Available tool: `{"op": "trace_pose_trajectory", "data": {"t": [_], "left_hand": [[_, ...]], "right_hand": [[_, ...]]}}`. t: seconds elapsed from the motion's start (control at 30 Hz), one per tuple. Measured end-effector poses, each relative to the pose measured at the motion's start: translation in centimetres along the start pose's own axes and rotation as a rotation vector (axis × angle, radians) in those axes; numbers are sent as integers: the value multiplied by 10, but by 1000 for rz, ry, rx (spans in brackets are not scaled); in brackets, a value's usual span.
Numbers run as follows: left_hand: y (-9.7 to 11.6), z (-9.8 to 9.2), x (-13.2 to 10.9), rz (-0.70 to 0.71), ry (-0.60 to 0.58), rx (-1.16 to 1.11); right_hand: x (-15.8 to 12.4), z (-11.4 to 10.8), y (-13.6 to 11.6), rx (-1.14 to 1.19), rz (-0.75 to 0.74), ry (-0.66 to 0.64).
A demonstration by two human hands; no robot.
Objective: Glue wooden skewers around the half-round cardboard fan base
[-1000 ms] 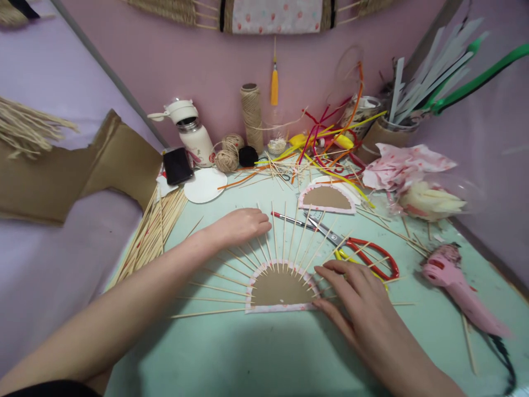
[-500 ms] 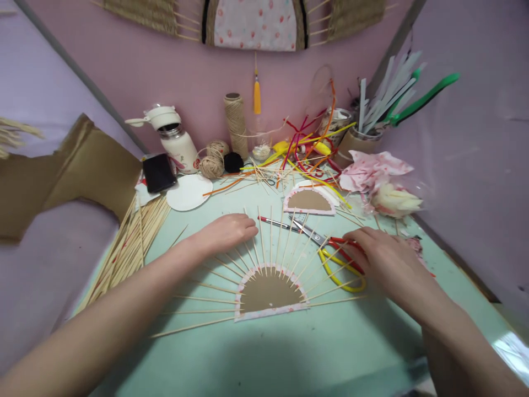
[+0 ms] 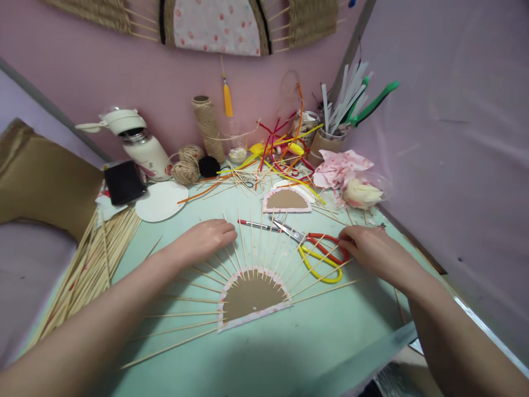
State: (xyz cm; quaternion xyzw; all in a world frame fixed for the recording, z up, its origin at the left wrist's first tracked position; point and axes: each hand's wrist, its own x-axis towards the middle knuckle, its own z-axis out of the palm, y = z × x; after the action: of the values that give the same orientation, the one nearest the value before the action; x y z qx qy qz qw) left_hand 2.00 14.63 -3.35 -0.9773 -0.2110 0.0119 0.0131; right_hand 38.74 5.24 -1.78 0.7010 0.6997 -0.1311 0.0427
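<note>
- In the middle, sticks [image 3: 169,349] fan from a card [image 3: 254,298].
- Left hand [image 3: 209,238] and right hand [image 3: 366,247] curl by stick tips; can't tell if they grip.

No words or numbers can be read. The white bottle [image 3: 145,154] carries a round red emblem [image 3: 168,170] and the scissors [image 3: 292,232] a small round mark [image 3: 296,235], both too small to decipher.
</note>
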Motion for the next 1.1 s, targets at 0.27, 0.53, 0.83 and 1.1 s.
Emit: {"op": "trace_pose_trajectory", "data": {"t": [0.27, 0.53, 0.83, 1.1], "left_hand": [[1, -2, 1, 4, -44, 39], [1, -3, 1, 3, -61, 59], [2, 0, 1, 23, -32, 110], [2, 1, 1, 31, -43, 134]], "right_hand": [[15, -5, 2, 78, 56, -141], [23, -9, 3, 20, 27, -136], [39, -2, -7, -122, -119, -139], [44, 6, 12, -67, -68, -34]]}}
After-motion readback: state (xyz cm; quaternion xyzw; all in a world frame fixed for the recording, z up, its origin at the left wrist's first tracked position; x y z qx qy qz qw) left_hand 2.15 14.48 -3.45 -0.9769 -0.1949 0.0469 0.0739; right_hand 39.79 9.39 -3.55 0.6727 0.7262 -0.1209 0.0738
